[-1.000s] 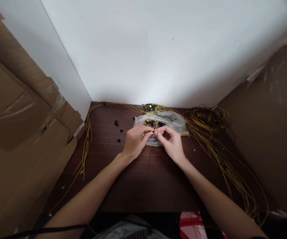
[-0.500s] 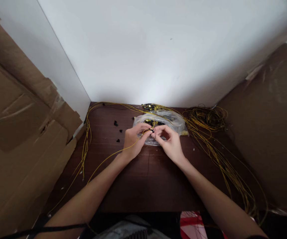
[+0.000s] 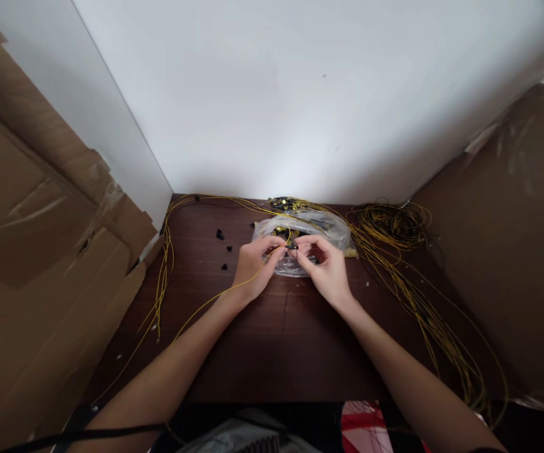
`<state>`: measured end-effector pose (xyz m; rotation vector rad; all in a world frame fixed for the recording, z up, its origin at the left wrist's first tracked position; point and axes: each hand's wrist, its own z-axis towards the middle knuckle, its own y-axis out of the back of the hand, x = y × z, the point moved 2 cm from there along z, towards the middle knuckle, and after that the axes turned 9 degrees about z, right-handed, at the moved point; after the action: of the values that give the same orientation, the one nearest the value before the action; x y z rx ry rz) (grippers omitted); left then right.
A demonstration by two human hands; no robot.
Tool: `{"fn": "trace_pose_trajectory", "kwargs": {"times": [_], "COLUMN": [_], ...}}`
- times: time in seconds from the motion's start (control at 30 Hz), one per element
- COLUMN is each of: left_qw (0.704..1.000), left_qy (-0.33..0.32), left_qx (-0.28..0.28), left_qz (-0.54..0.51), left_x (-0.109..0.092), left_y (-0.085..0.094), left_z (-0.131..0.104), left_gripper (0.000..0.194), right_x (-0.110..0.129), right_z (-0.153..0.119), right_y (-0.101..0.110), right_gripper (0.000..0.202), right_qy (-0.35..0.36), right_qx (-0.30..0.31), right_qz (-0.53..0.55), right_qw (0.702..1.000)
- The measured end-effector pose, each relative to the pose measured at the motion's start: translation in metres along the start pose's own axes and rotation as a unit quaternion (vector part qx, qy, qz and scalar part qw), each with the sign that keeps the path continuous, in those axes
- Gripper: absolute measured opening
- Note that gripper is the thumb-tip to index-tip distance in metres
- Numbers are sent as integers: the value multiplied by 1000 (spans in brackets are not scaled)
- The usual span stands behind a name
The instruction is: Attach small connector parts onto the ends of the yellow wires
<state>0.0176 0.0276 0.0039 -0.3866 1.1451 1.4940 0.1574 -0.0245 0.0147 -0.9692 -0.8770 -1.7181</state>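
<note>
My left hand (image 3: 255, 264) pinches a small black part (image 3: 291, 247) with a yellow wire (image 3: 220, 294) running back from it over my left wrist. From the other side my right hand (image 3: 325, 263) has thumb and forefinger closed on the same black part. What kind of part it is, I cannot make out. Both hands hover over the front of a clear plastic bag (image 3: 333, 225), which holds black and yellow pieces (image 3: 279, 232). A thin dark wire (image 3: 285, 311) hangs below the fingers.
Several small black pieces (image 3: 220, 234) lie left of the bag. Yellow wires run along the table's left side (image 3: 162, 283) and right side (image 3: 416, 302); a wire coil (image 3: 392, 223) sits back right. Cardboard (image 3: 55, 251) and a white panel (image 3: 272, 100) enclose the table.
The black part between my fingers now shows more of its length, lying sideways. My fingertips have drawn slightly apart, and the yellow wire has shifted a little.
</note>
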Motion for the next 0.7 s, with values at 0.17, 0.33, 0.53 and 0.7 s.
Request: {"fn": "trace_pose_trajectory", "kwargs": {"times": [0.17, 0.33, 0.53, 0.7], "left_qw": [998, 997, 997, 993], "left_qy": [-34, -31, -33, -38], "left_qx": [-8, 0, -6, -2], "left_qz": [60, 64, 76, 109], "left_x": [-6, -8, -9, -11], "left_y": [3, 5, 4, 5], "left_z": [1, 2, 2, 1], "left_gripper": [9, 12, 9, 8], "right_x": [5, 2, -4, -5], "right_z": [1, 2, 2, 2], "right_y": [0, 2, 0, -1], "right_gripper": [11, 12, 15, 17], "right_qy": [32, 20, -59, -110], "right_qx": [29, 8, -16, -33], "right_qz": [-25, -15, 69, 123], "right_qw": [999, 1000, 996, 986]}}
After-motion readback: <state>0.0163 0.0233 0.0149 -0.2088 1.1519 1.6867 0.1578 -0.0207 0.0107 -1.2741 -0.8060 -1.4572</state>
